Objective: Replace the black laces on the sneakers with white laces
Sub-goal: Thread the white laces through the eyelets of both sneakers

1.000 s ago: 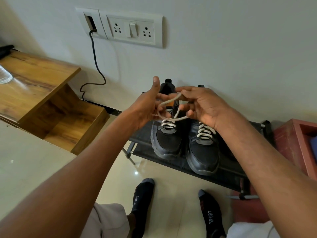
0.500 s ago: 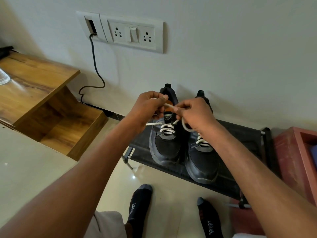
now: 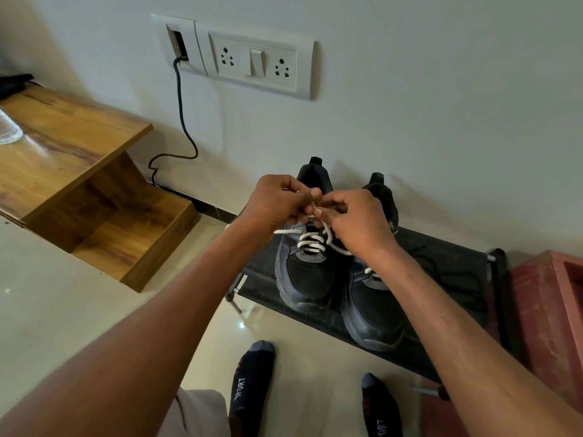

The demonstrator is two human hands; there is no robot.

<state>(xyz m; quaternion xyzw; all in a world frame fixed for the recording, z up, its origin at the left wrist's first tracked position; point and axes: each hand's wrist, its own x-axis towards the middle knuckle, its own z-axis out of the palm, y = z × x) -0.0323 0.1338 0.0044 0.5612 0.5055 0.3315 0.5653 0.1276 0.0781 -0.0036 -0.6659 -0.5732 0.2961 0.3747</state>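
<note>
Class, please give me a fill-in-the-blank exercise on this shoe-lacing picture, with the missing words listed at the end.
1. Both hands, the left hand and the right hand, pinch a ____ lace.
2. The two sneakers are ____ in colour.
3. The sneakers stand on a low black ____ against the wall.
4. The socks carry the word ____.

Missing words: white; black; rack; SPORT

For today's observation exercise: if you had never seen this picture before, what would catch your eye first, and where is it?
First, the two hands meeting mid-picture: the left hand and right hand both pinch a white lace above the left of two black sneakers. The sneakers stand side by side on a low black rack against the wall. Next, the white socket panel high on the wall, a black cable hanging from it.
</note>
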